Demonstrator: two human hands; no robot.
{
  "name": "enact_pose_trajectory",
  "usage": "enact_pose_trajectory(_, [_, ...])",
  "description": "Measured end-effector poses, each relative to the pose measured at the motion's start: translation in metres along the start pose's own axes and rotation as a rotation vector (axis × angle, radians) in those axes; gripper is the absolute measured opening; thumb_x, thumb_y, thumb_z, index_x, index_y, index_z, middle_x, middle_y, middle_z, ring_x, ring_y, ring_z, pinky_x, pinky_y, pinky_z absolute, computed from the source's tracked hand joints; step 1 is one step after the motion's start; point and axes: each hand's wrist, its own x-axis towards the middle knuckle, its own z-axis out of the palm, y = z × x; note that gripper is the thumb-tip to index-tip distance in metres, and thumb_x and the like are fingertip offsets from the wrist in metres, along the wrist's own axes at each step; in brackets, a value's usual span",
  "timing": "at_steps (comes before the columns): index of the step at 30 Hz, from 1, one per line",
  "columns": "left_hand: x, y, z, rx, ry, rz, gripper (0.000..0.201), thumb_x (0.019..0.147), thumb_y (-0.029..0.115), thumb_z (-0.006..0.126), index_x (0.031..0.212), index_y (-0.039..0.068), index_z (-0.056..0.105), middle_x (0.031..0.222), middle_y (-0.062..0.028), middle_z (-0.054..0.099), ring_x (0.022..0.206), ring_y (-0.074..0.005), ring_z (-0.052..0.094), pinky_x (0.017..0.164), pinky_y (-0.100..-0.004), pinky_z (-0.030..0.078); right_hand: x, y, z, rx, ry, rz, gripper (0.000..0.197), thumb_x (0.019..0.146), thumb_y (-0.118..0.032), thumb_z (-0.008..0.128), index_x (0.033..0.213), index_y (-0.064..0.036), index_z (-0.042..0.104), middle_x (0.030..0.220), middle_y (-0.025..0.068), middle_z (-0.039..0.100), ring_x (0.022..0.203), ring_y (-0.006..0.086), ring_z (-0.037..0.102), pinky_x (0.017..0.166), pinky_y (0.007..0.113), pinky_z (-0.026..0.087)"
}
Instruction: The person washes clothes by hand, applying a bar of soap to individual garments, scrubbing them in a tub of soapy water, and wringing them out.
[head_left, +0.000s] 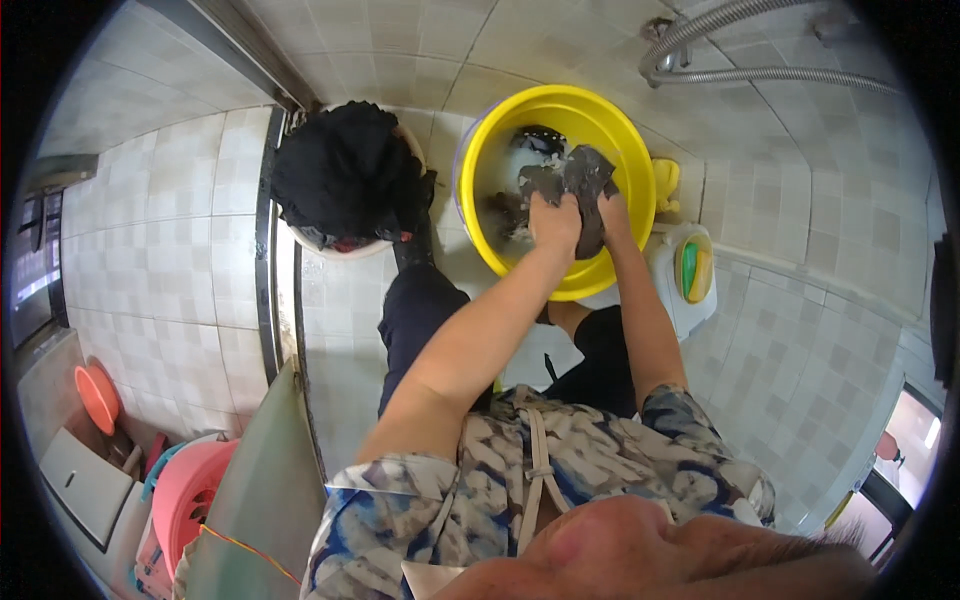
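head (640, 555) foremost, left fingers (543, 208) and right fingers (609, 206) grip dark grey cloth (588, 190) lying between them.

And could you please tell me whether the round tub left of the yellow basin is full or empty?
The pale tub is full: black cloth is heaped above its rim, hiding most of its opening.

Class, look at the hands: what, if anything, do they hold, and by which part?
Dark grey cloth: the left hand grips its left side, the right hand its right side.
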Motion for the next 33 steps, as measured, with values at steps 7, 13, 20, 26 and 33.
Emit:
enact_pose_trajectory(7, [-0.014,0.015,-0.011,0.149,0.085,-0.048,0.078,0.084,0.027,0.06,0.144,0.003,0.019,0.137,-0.033,0.03,0.123,-0.0462,0.038,0.105,-0.0428,0.033,0.031,-0.017,0.01,-0.025,-0.158,-0.187,0.052,0.083,-0.04,0.059,0.103,0.0081,0.06,0.095,0.0313,0.062,0.091,0.0453,0.059,0.081,0.048,0.045])
enact_pose_trajectory(13, [-0.013,0.024,-0.004,0.322,0.171,0.165,0.074,0.085,0.029,0.058,0.144,0.003,0.022,0.138,-0.0308,0.032,0.126,-0.0447,0.036,0.107,-0.0425,0.03,0.01,-0.031,0.098,-0.403,-0.349,-0.502,0.056,0.083,-0.029,0.061,0.127,0.0036,0.047,0.113,0.029,0.058,0.105,0.0403,0.056,0.089,0.044,0.044])
enact_pose_trajectory(20, [-0.029,0.027,0.011,-0.183,-0.162,0.172,0.066,0.086,0.026,0.056,0.14,-0.002,0.03,0.134,-0.0292,0.04,0.127,-0.0411,0.037,0.107,-0.0419,0.029,0.019,0.002,0.184,-0.559,-0.354,-0.478,0.054,0.085,-0.02,0.055,0.134,-0.0024,0.042,0.116,0.0283,0.057,0.11,0.0408,0.054,0.095,0.045,0.042])
enact_pose_trajectory(26, [-0.028,0.044,-0.017,0.195,-0.099,0.221,0.056,0.083,0.013,0.061,0.134,0.0,0.041,0.124,-0.0205,0.047,0.102,-0.0251,0.056,0.088,-0.0315,0.044,0.019,-0.093,0.15,-0.81,-0.829,-0.398,0.041,0.093,-0.022,0.04,0.13,-0.0044,0.05,0.121,0.0224,0.056,0.116,0.0349,0.052,0.1,0.041,0.039])
enact_pose_trajectory(33, [-0.051,0.077,-0.033,0.842,-0.062,0.794,0.084,0.069,0.028,0.073,0.14,0.01,0.034,0.142,-0.0261,0.03,0.132,-0.0426,0.027,0.104,-0.0561,0.027,-0.004,-0.086,-0.021,0.879,-0.413,0.202,0.038,0.091,-0.024,0.048,0.123,-0.0037,0.053,0.118,0.0108,0.059,0.107,0.0245,0.058,0.091,0.037,0.047])
